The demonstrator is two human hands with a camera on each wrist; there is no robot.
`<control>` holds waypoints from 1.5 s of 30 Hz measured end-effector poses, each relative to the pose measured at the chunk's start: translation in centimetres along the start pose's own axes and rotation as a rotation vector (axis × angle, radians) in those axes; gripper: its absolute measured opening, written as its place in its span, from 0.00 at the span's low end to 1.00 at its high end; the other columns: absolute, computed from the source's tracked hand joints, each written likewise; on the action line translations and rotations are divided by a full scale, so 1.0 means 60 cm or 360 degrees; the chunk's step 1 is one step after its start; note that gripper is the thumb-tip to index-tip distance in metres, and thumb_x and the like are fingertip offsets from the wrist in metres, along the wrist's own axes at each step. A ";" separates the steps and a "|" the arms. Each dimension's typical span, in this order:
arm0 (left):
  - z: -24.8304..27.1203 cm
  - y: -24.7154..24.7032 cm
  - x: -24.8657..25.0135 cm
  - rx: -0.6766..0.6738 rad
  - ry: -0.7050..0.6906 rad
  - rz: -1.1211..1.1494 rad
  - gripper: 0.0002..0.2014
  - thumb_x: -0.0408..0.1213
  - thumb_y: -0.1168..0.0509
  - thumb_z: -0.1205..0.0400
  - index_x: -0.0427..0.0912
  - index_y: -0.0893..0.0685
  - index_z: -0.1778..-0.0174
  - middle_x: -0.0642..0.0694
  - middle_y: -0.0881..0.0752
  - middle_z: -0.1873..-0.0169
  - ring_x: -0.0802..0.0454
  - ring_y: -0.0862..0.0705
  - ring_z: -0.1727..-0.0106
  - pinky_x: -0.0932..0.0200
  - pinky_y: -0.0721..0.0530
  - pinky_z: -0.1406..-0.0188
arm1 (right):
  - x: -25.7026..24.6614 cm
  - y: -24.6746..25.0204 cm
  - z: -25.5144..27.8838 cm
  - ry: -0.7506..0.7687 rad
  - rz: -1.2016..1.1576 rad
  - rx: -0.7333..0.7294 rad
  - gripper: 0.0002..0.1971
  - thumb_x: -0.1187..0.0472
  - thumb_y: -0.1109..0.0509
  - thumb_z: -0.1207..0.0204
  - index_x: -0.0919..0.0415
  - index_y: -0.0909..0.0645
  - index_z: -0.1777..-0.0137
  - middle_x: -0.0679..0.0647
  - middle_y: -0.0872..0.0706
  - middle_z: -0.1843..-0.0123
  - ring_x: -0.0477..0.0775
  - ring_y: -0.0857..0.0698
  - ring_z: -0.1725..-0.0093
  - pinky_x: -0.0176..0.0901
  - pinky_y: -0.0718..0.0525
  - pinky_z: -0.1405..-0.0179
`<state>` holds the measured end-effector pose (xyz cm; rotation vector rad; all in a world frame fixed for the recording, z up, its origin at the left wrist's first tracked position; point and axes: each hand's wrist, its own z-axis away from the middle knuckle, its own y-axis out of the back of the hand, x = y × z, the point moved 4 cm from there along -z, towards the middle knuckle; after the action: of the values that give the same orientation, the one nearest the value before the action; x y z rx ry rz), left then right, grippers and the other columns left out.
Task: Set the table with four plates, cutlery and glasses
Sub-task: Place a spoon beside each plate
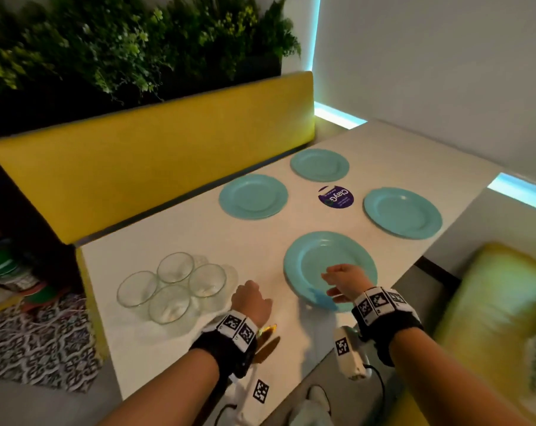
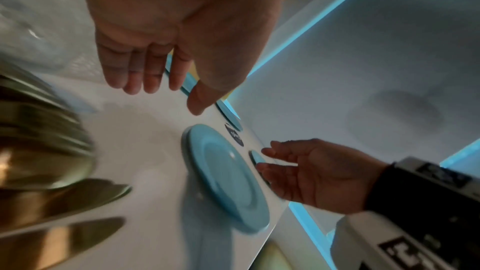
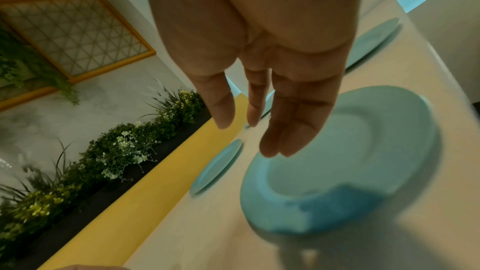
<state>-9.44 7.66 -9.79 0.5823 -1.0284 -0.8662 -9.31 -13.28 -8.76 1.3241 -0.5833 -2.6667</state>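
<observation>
Several teal plates lie on the white table (image 1: pixel 174 232); the nearest plate (image 1: pixel 309 259) sits at the front right edge. My right hand (image 1: pixel 337 284) hovers just over that plate (image 3: pixel 363 161), fingers straight, holding nothing (image 3: pixel 249 137). My left hand (image 1: pixel 251 298) hangs above the table between the plate and several clear glasses (image 1: pixel 171 284), fingers relaxed and empty (image 2: pixel 166 98). Gold cutlery (image 1: pixel 269 329) lies under my left wrist, blurred in the left wrist view (image 2: pixel 52 171). The right hand (image 2: pixel 311 171) shows there beside the near plate (image 2: pixel 226 178).
A round purple sticker (image 1: pixel 335 196) marks the table's middle among the plates. A yellow bench back (image 1: pixel 168 167) runs along the far side, with plants behind it. A yellow-green seat (image 1: pixel 491 302) lies to the right, past the table edge.
</observation>
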 end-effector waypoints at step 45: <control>0.045 0.030 -0.046 -0.0527 0.0021 0.1517 0.07 0.32 0.46 0.14 0.38 0.23 0.54 0.46 0.23 0.69 0.55 0.26 0.70 0.64 0.24 0.73 | 0.007 -0.131 0.108 0.0240 0.0394 -0.0424 0.08 0.53 0.35 0.19 0.56 0.20 0.49 0.47 0.17 0.59 0.45 0.17 0.66 0.34 0.19 0.69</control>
<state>-11.98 10.88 -8.60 -0.2026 -0.9698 -0.1656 -14.09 -4.29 -8.54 1.2707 -0.3344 -2.3267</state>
